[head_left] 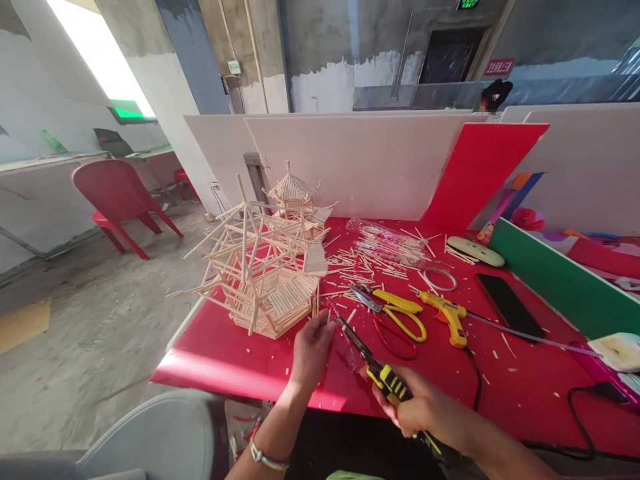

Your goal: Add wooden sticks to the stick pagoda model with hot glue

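Right grip (425, 408), cutters (374, 368) over red table (225, 353)

— Where is your left hand (311, 350)?
— Out in front of me, back of the hand up. Its fingers (323, 331) are pinched together at the tips, thumb against them. The left forearm (273, 427) rises from the bottom edge.
— And the right hand (423, 408)?
— Lower and nearer to me, curled into a tight fist-like grip, knuckles up. The right forearm (500, 453) comes in from the lower right corner.
— Do the hands touch?
— No. They are near each other, but apart.
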Action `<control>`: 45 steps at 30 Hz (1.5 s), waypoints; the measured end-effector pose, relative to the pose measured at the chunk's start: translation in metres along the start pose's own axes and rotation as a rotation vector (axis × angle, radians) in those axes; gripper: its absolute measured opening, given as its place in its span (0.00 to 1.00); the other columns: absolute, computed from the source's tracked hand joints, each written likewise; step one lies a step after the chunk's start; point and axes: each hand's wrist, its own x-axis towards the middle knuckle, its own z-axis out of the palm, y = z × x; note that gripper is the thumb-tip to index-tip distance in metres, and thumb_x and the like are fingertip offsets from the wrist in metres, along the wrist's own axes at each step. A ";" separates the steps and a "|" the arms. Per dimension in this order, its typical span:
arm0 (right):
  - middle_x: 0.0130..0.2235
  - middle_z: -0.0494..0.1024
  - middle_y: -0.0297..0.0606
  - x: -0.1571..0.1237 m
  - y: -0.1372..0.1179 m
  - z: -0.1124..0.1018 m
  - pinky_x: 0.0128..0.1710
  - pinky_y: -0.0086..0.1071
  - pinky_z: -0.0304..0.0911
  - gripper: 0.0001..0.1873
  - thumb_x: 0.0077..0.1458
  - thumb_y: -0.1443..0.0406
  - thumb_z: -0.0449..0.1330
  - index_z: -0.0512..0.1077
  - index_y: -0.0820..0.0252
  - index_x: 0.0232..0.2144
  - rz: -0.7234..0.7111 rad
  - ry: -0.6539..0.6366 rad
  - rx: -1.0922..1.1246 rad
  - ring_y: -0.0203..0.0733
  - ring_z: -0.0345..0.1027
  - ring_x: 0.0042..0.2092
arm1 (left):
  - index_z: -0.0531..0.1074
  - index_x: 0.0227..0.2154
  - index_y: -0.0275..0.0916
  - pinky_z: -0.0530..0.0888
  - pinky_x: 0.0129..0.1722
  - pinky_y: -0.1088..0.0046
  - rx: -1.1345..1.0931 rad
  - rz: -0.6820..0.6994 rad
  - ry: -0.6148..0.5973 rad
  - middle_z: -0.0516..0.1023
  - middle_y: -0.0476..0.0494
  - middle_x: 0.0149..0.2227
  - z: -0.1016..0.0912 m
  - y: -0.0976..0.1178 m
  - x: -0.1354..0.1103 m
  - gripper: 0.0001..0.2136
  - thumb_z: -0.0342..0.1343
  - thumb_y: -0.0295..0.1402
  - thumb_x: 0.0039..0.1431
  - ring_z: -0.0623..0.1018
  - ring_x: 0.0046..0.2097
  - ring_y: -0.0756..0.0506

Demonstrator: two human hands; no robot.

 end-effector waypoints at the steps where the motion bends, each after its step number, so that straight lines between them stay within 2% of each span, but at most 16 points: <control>1: 0.34 0.74 0.32 0.001 -0.001 -0.002 0.32 0.26 0.59 0.25 0.29 0.72 0.54 0.73 0.58 0.36 -0.023 -0.006 -0.009 0.35 0.65 0.34 | 0.81 0.38 0.37 0.73 0.42 0.70 0.000 0.041 0.027 0.83 0.39 0.39 0.001 0.000 0.003 0.20 0.70 0.44 0.44 0.79 0.42 0.42; 4: 0.32 0.75 0.32 0.003 0.000 -0.008 0.29 0.26 0.60 0.25 0.29 0.72 0.52 0.74 0.57 0.35 -0.164 -0.008 -0.118 0.36 0.66 0.32 | 0.82 0.38 0.37 0.68 0.53 0.69 0.030 0.151 0.067 0.81 0.36 0.47 0.000 0.007 0.001 0.18 0.63 0.48 0.54 0.76 0.52 0.40; 7: 0.33 0.78 0.31 0.004 -0.002 -0.008 0.32 0.26 0.66 0.30 0.33 0.73 0.51 0.76 0.55 0.41 -0.335 0.032 -0.361 0.38 0.71 0.34 | 0.83 0.34 0.35 0.71 0.45 0.68 0.011 0.012 -0.048 0.83 0.34 0.41 -0.002 0.020 -0.007 0.25 0.54 0.54 0.59 0.79 0.44 0.41; 10: 0.39 0.81 0.33 0.004 -0.005 -0.005 0.40 0.30 0.70 0.35 0.36 0.76 0.50 0.75 0.53 0.48 -0.493 0.081 -0.612 0.41 0.74 0.40 | 0.83 0.29 0.33 0.72 0.39 0.70 -0.077 -0.198 -0.223 0.82 0.35 0.32 0.001 0.031 -0.014 0.21 0.63 0.50 0.53 0.79 0.37 0.42; 13: 0.48 0.80 0.38 0.003 0.000 -0.006 0.48 0.34 0.70 0.40 0.37 0.76 0.50 0.71 0.53 0.55 -0.519 0.147 -0.756 0.45 0.74 0.49 | 0.82 0.25 0.33 0.72 0.37 0.73 -0.158 -0.260 -0.232 0.82 0.39 0.28 0.005 0.038 -0.016 0.13 0.73 0.38 0.40 0.77 0.33 0.46; 16: 0.60 0.72 0.43 0.004 0.015 -0.007 0.58 0.41 0.64 0.43 0.40 0.75 0.53 0.64 0.55 0.62 -0.448 0.213 -0.861 0.50 0.66 0.60 | 0.82 0.26 0.35 0.72 0.35 0.74 -0.214 -0.153 -0.054 0.82 0.42 0.30 0.004 0.042 -0.018 0.15 0.75 0.38 0.36 0.77 0.33 0.48; 19: 0.63 0.65 0.53 0.014 0.032 0.001 0.59 0.49 0.62 0.42 0.45 0.70 0.58 0.59 0.61 0.65 -0.336 0.438 -1.008 0.59 0.61 0.63 | 0.83 0.28 0.37 0.69 0.28 0.78 -0.186 0.007 0.096 0.80 0.46 0.27 0.000 0.044 -0.022 0.16 0.74 0.42 0.37 0.73 0.28 0.52; 22: 0.59 0.68 0.60 0.034 0.038 0.017 0.54 0.55 0.65 0.40 0.49 0.66 0.61 0.59 0.66 0.65 -0.377 0.677 -1.140 0.65 0.64 0.59 | 0.83 0.33 0.36 0.61 0.18 0.78 -0.163 0.041 0.059 0.72 0.50 0.18 -0.004 0.043 -0.031 0.17 0.71 0.45 0.45 0.66 0.19 0.54; 25: 0.53 0.73 0.60 0.050 0.029 0.031 0.50 0.61 0.65 0.32 0.53 0.60 0.62 0.66 0.66 0.59 -0.534 0.807 -1.197 0.68 0.67 0.54 | 0.83 0.37 0.37 0.62 0.18 0.77 -0.124 0.082 0.022 0.71 0.50 0.19 -0.011 0.044 -0.040 0.16 0.69 0.42 0.48 0.65 0.19 0.53; 27: 0.52 0.74 0.54 0.053 0.014 0.037 0.51 0.60 0.64 0.26 0.57 0.56 0.61 0.70 0.60 0.55 -0.695 0.798 -1.124 0.64 0.68 0.53 | 0.84 0.38 0.40 0.63 0.20 0.76 -0.050 0.173 0.046 0.73 0.47 0.25 -0.017 0.047 -0.044 0.13 0.68 0.40 0.50 0.67 0.23 0.52; 30: 0.47 0.77 0.43 0.047 -0.015 0.043 0.48 0.44 0.69 0.21 0.63 0.56 0.57 0.67 0.51 0.57 -0.903 0.572 -0.824 0.48 0.72 0.48 | 0.85 0.33 0.42 0.68 0.27 0.73 0.118 0.310 0.014 0.76 0.44 0.29 -0.026 0.056 -0.049 0.07 0.68 0.36 0.51 0.71 0.29 0.48; 32: 0.41 0.79 0.38 0.042 -0.034 0.049 0.42 0.33 0.71 0.20 0.65 0.59 0.56 0.68 0.50 0.57 -0.953 0.396 -0.652 0.40 0.74 0.42 | 0.86 0.30 0.43 0.69 0.31 0.71 0.208 0.356 -0.063 0.76 0.42 0.28 -0.031 0.062 -0.051 0.04 0.68 0.35 0.51 0.73 0.31 0.45; 35: 0.37 0.81 0.35 0.040 -0.056 0.062 0.40 0.29 0.71 0.10 0.64 0.62 0.57 0.76 0.51 0.46 -1.023 0.296 -0.591 0.37 0.75 0.39 | 0.85 0.27 0.44 0.70 0.31 0.70 0.235 0.385 -0.072 0.78 0.41 0.29 -0.036 0.065 -0.053 0.02 0.68 0.34 0.51 0.75 0.32 0.44; 39: 0.34 0.82 0.32 0.047 -0.067 0.082 0.37 0.27 0.71 0.05 0.60 0.67 0.62 0.77 0.53 0.39 -1.233 0.379 -0.579 0.35 0.76 0.35 | 0.83 0.29 0.40 0.67 0.24 0.76 -0.170 0.120 0.078 0.77 0.46 0.25 -0.042 0.058 -0.054 0.11 0.74 0.36 0.40 0.71 0.25 0.50; 42: 0.35 0.82 0.32 0.055 -0.066 0.094 0.41 0.30 0.71 0.12 0.58 0.73 0.61 0.75 0.53 0.42 -1.466 0.484 -0.659 0.36 0.75 0.37 | 0.80 0.29 0.37 0.61 0.19 0.81 -0.527 -0.168 0.051 0.73 0.51 0.21 -0.044 0.056 -0.054 0.17 0.76 0.37 0.36 0.66 0.20 0.56; 45: 0.39 0.82 0.33 0.064 -0.060 0.102 0.42 0.34 0.70 0.20 0.57 0.75 0.61 0.74 0.50 0.48 -1.561 0.544 -0.816 0.38 0.73 0.39 | 0.76 0.25 0.35 0.58 0.17 0.84 -0.684 -0.264 0.009 0.70 0.53 0.20 -0.047 0.059 -0.053 0.16 0.75 0.37 0.37 0.65 0.20 0.57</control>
